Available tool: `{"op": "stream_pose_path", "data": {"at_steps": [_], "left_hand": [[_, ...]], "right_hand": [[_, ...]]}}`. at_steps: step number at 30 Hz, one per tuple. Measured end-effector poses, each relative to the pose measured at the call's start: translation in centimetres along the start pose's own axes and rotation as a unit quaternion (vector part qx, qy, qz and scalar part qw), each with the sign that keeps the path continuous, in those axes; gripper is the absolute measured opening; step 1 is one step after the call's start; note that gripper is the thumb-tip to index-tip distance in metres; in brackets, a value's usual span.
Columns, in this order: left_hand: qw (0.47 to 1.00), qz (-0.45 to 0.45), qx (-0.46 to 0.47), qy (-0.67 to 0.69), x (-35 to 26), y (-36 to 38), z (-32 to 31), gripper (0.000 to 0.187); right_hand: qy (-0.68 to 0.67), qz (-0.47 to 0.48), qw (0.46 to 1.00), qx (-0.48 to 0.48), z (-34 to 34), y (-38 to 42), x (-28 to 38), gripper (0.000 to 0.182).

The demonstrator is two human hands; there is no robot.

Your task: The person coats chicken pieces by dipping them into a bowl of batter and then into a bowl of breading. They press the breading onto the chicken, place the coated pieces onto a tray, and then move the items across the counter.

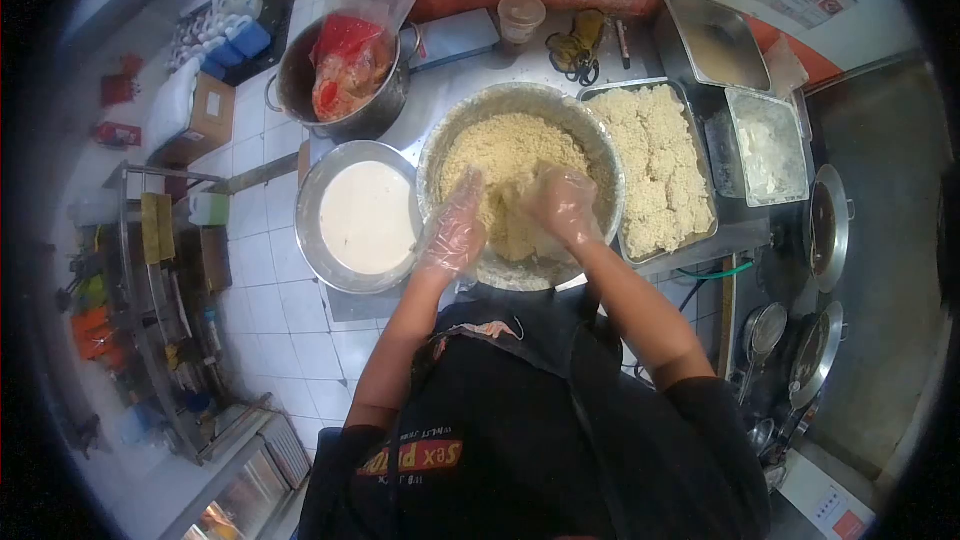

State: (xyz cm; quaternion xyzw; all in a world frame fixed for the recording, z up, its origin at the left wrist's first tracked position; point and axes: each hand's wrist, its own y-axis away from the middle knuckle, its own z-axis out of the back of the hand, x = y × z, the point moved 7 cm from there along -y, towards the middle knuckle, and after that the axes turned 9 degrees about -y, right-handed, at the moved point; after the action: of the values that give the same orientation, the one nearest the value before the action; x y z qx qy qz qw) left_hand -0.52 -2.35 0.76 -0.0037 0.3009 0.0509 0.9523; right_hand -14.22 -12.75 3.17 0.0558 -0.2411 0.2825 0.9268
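Note:
A large metal pot (440,110) of pale yellow crumbs (515,140) stands in front of me, and both my hands are in it, in clear plastic gloves. My left hand (460,225) rests at the left side of the crumbs with its fingers stretched out. On the right side, my right hand (562,205) is curled, with its fingers down at the crumbs; what it grips, if anything, is hidden. Left of the pot sits a metal bowl of white batter (368,218). A metal tray (712,202) of crumb-coated pieces (655,165) lies to the right.
A dark pot (375,115) at the back left holds a bag of raw meat (350,70). Behind the crumbs stand a plastic cup (520,18) and a deep metal pan (715,40). A floury container (765,145) and woks (828,225) are at the right.

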Motion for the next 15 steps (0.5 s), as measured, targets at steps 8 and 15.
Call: {"op": "stream_pose_path", "data": {"at_steps": [8,15], "left_hand": [[0.996,0.055,0.009,0.066,0.4,-0.4,1.7,0.076],[0.994,-0.005,-0.006,0.105,0.6,-0.1,0.2,0.076]], "right_hand": [[-0.094,-0.026,0.995,-0.020,1.4,-1.0,1.1,0.014],[-0.140,-0.053,0.982,-0.119,6.8,0.5,-1.0,0.024]]}}
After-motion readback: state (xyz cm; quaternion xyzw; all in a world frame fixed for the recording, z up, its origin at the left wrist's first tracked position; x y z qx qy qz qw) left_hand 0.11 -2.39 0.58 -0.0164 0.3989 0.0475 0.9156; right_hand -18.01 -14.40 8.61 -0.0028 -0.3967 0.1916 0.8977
